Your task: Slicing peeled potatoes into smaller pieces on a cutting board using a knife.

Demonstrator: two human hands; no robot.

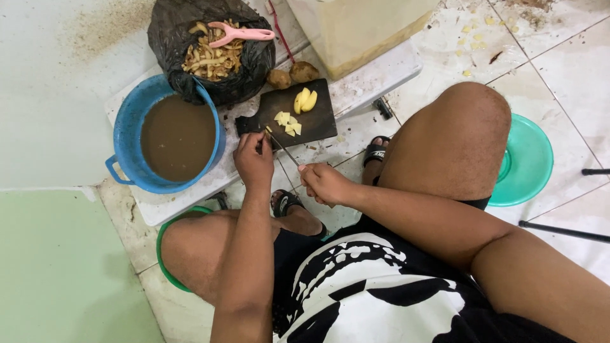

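Note:
A dark cutting board lies on a low white slab. On it sit small cut potato cubes and two peeled potato wedges. My right hand grips the handle of a thin knife, whose tip points toward the cubes. My left hand rests at the board's near edge, fingers curled beside the blade tip. Two unpeeled potatoes lie just beyond the board.
A blue pot of brown water stands left of the board. A black bag of peelings holds a pink peeler. A green basin sits on the tiled floor to the right, a cream container behind.

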